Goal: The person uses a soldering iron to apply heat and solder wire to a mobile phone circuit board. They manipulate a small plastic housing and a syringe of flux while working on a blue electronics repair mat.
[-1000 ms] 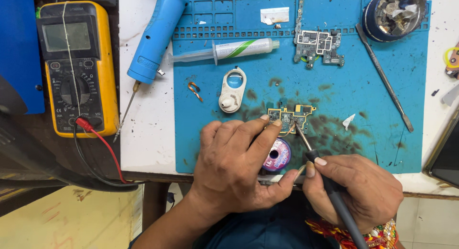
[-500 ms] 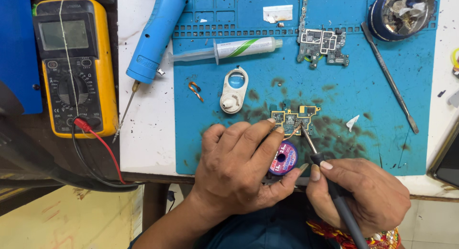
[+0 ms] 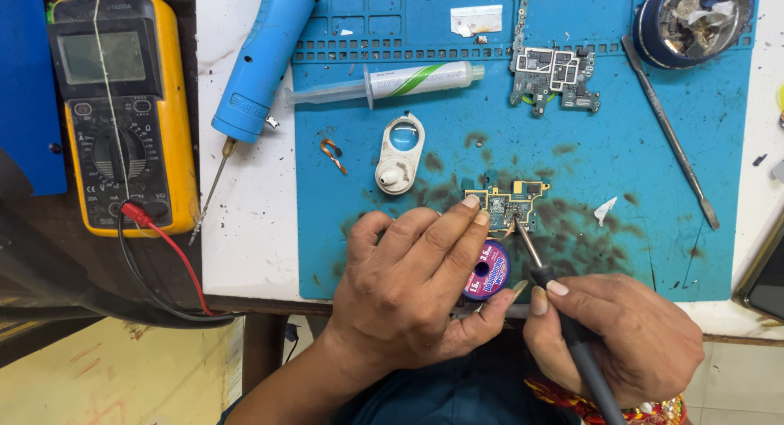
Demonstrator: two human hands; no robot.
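Stained blue mat (image 3: 653, 147) covers the white counter (image 3: 253, 237); multimeter (image 3: 122, 115) far left. Left hand (image 3: 416, 294) fingers pin the small board (image 3: 510, 203), right hand (image 3: 621, 335) fingers grip the soldering iron (image 3: 563, 319).

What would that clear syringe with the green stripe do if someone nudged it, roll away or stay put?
The syringe lies on its side on the blue mat, and its barrel looks round, so a sideways nudge would probably start it rolling. The flange partway along may stop it quickly. It looks like light, stiff plastic, so it should lift easily without bending.
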